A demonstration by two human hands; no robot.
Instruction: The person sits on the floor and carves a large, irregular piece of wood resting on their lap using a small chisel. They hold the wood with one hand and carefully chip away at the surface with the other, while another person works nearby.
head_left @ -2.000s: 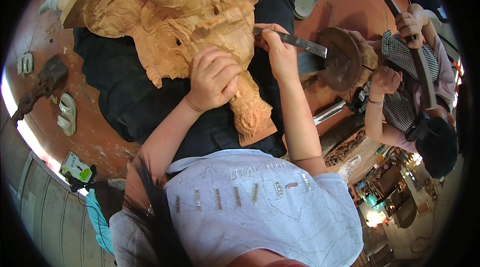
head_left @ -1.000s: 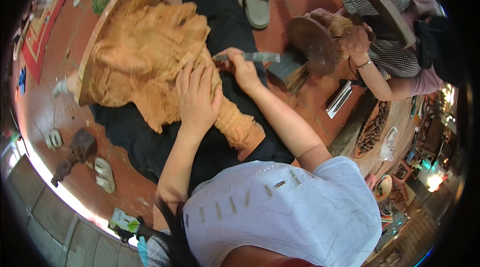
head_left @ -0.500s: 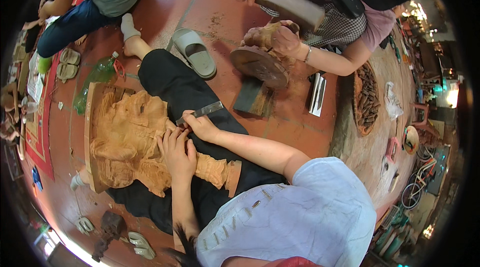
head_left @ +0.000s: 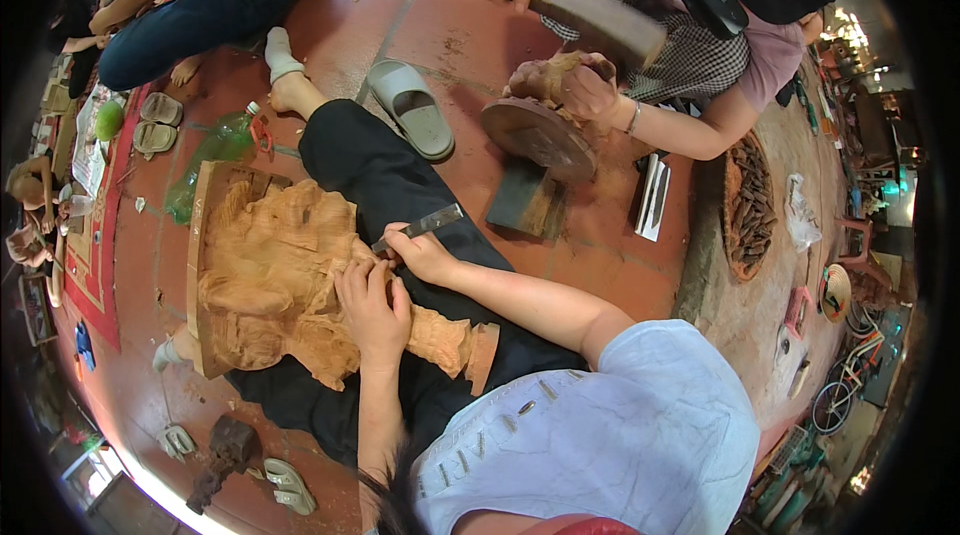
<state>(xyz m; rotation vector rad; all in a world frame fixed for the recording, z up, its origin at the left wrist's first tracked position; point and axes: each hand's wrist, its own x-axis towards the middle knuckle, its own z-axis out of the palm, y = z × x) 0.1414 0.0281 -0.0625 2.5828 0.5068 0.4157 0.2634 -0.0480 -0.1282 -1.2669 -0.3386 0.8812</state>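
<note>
You're mid-cut: right hand (head_left: 420,253) grips the chisel (head_left: 425,226) against the carving (head_left: 270,275), left hand (head_left: 372,307) flat on it. Next, push gently.

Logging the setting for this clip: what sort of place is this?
Most likely a floor-level woodcarving workshop. The right hand works a chisel on a large wooden carving that the left hand steadies. Alongside, another person holds a wooden mallet over a smaller carving on the red tiled floor.
</note>
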